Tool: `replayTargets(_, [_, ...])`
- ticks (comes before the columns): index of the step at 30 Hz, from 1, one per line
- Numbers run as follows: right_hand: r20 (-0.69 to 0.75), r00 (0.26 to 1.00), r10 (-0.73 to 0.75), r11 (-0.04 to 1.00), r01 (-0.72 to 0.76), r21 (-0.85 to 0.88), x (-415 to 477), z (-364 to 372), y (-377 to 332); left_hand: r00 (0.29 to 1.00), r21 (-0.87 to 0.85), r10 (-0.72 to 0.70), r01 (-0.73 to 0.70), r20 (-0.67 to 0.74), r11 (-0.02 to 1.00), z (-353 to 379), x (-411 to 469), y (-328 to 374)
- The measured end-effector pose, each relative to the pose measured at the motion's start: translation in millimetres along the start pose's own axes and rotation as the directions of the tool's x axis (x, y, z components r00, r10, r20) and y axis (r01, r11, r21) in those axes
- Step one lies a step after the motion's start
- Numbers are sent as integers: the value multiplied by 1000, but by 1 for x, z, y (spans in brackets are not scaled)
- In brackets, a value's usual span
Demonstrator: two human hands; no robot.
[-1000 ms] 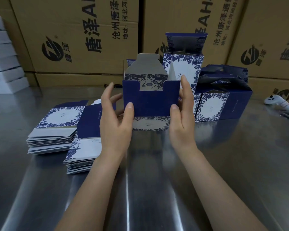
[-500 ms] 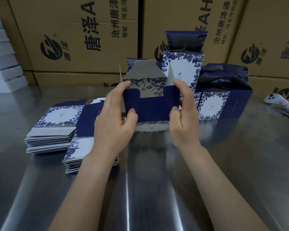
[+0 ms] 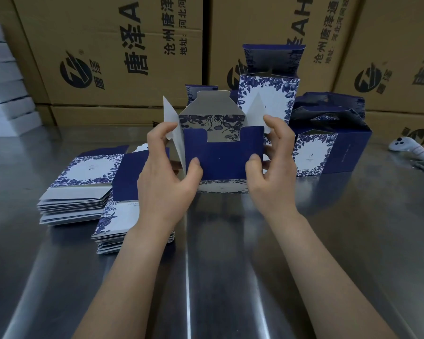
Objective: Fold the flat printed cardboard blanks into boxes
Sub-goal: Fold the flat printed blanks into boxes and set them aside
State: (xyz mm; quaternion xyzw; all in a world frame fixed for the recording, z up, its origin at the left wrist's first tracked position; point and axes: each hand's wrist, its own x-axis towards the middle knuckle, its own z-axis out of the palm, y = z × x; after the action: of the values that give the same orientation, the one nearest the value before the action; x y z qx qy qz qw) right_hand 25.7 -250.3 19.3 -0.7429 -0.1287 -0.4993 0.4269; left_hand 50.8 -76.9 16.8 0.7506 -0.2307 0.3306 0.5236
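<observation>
at the centre of the head view, over the steel table (image 3: 230, 277), a half-folded navy box (image 3: 222, 162) stands upright, open top up, long axis running left to right, navy panel facing near. the left hand (image 3: 164, 182) curls round its left side flap; the right hand (image 3: 274, 177) pinches its right edge. flat blanks (image 3: 76, 192) lie stacked at left; finished boxes (image 3: 328, 152) stand far right.

Blank stacks (image 3: 78, 192) lie left of the half-folded box (image 3: 223, 162), finished boxes (image 3: 313, 152) behind it.

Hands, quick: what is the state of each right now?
Left hand: holding the half-folded box at its left side.
Right hand: holding the same box at its right side.
</observation>
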Motion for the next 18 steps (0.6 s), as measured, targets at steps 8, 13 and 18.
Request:
replayTargets(8, [-29, 999, -18, 1000, 18, -10, -2, 1, 2, 999, 36, 9, -8, -34, 999, 3, -1, 1])
replayTargets(13, [-23, 1000, -22, 999, 20, -45, -3, 2, 4, 998, 55, 5, -2, -60, 998, 4, -3, 0])
replayTargets(18, [-15, 1000, -12, 999, 11, -40, -4, 3, 5, 997, 92, 5, 2, -75, 996, 8, -5, 0])
